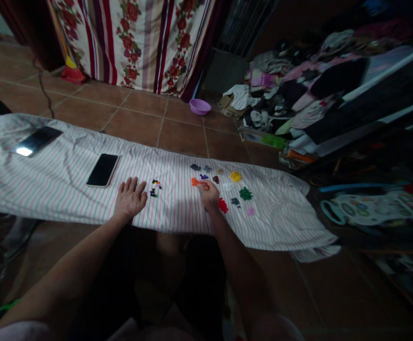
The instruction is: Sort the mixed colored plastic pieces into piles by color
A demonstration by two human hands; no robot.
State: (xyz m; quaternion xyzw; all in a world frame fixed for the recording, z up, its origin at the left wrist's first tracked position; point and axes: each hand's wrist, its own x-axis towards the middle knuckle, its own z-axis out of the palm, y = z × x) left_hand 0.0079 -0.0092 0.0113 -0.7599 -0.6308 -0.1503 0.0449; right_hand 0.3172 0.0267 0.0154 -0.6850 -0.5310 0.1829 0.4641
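Note:
My left hand [131, 198] lies flat on the striped cloth [178, 208] with its fingers spread. Just right of it sits a small mixed cluster of tiny pieces [155, 188] in black, yellow, pink and other colours. My right hand [210, 193] has thumb and fingertips pinched together beside a pile of orange pieces [194, 181]; whatever they hold is too small to make out. Around that hand are piles of yellow pieces [235, 176], green pieces [246, 193], red pieces [222, 205], purple pieces [203, 176] and pink pieces [251, 211], among several others.
A phone [103, 170] lies left of my left hand, and another dark phone [38, 141] reflects light farther left. Beyond the cloth, a purple basin [200, 107] stands on the tiled floor before a flowered curtain [131, 42]. Heaped clothes [299, 85] fill the right side.

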